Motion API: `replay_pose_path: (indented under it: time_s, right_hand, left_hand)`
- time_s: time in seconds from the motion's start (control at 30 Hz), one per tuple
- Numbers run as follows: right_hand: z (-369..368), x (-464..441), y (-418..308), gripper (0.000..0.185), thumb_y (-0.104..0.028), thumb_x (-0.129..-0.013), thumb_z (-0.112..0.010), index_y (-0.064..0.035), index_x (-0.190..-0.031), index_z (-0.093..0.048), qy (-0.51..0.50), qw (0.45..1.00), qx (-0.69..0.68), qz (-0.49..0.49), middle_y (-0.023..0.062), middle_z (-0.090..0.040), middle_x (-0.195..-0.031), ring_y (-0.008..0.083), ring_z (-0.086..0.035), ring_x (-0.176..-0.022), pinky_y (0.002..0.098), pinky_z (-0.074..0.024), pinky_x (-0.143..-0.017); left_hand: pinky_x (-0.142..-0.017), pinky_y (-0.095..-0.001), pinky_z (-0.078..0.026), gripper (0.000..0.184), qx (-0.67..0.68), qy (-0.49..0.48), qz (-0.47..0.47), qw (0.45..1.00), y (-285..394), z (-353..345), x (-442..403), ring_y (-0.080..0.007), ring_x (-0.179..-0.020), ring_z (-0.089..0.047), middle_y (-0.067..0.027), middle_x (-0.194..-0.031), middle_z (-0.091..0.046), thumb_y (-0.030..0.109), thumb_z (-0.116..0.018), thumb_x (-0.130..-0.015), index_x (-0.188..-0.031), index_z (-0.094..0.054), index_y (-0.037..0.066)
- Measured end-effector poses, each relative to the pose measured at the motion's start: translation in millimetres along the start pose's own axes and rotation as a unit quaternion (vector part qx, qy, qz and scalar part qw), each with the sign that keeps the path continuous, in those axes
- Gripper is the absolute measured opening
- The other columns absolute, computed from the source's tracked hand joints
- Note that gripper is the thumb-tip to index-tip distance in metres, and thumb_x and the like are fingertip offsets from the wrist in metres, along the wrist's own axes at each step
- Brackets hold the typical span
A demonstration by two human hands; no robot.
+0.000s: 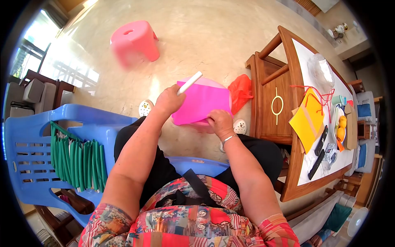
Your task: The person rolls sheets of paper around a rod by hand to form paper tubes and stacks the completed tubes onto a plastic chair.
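Observation:
My left hand (169,100) is closed around a slim white tube (191,81) that points up and to the right; its exact kind I cannot make out. Beneath it lies a bright magenta sheet (202,103), flat on a round pink surface (225,88) between my knees. The fingers of my right hand (221,122) are closed on the sheet's near right edge. Beside that surface, on the right, rests a crumpled red plastic bag (240,92).
A pink plastic stool (133,39) stands ahead on the floor. At left, green folded cloth pieces (78,160) hang on a blue plastic chair (26,152). On the right, a wooden table (294,164) bears a yellow sheet (306,121), red cord (325,99), remotes (317,164) and orange fruit (340,132).

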State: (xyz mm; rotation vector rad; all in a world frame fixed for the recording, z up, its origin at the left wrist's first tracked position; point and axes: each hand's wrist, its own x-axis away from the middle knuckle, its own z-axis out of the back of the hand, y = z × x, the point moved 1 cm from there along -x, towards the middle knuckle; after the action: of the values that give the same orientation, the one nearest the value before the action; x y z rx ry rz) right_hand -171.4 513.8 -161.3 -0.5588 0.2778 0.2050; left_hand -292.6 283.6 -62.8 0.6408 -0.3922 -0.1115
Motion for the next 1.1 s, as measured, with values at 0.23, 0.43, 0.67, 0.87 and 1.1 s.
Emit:
replay_pose_path:
  time_s: [0.23, 0.43, 0.67, 0.87, 1.1]
  right_hand:
    - [7, 1, -12, 0.012, -0.02, -0.075, -0.079, -0.0141, -0.082, -0.071, -0.021, 1.0, -0.018, -0.002, 0.0063, -0.069, -0.083, 0.0297, -0.066, -0.085, 0.0435, -0.0533, -0.077]
    - [4, 3, -10, 0.01, -0.02, -0.078, -0.076, -0.0126, -0.082, -0.071, -0.016, 1.0, -0.002, -0.016, 0.0061, -0.067, -0.084, 0.0294, -0.065, -0.087, 0.0424, -0.0527, -0.079]
    - [9, -3, -14, 0.023, -0.013, -0.074, -0.076, -0.0141, -0.096, -0.07, -0.002, 0.998, 0.054, -0.017, 0.0055, -0.063, -0.099, 0.0301, -0.061, -0.102, 0.0435, -0.0485, -0.09]
    - [8, -6, -11, 0.027, -0.012, -0.075, -0.076, -0.0155, -0.1, -0.07, 0.035, 0.998, 0.055, 0.011, 0.0053, -0.065, -0.109, 0.0282, -0.06, -0.111, 0.0493, -0.0442, -0.102]
    - [0, -5, 3, 0.017, -0.013, -0.082, -0.074, -0.0135, -0.1, -0.071, -0.028, 0.998, 0.005, -0.052, 0.007, -0.071, -0.101, 0.0291, -0.066, -0.103, 0.0469, -0.0483, -0.098]
  left_hand:
    - [-0.092, -0.0455, -0.054, 0.039, -0.037, -0.038, -0.1, 0.994, -10, -26, 0, -0.0399, -0.103, -0.069, -0.0229, -0.109, -0.072, 0.025, -0.064, -0.088, -0.123, -0.069, 0.008]
    - [-0.095, -0.0447, -0.054, 0.033, -0.141, -0.056, -0.191, 0.97, -27, -72, -1, -0.033, -0.11, -0.066, -0.0141, -0.111, -0.069, 0.021, -0.069, -0.089, -0.121, -0.071, 0.016]
    - [-0.099, -0.0454, -0.051, 0.036, -0.206, -0.093, -0.193, 0.955, -31, -86, 6, -0.0331, -0.116, -0.063, -0.0128, -0.117, -0.067, 0.02, -0.072, -0.087, -0.123, -0.071, 0.017]
    - [-0.101, -0.0447, -0.05, 0.038, -0.202, -0.103, -0.212, 0.951, -35, -86, 5, -0.0328, -0.119, -0.062, -0.0132, -0.119, -0.067, 0.02, -0.071, -0.088, -0.126, -0.071, 0.018]
    - [-0.097, -0.0456, -0.054, 0.037, -0.132, -0.042, -0.135, 0.981, -33, -56, -9, -0.0377, -0.109, -0.067, -0.0187, -0.117, -0.07, 0.022, -0.065, -0.091, -0.127, -0.071, 0.015]
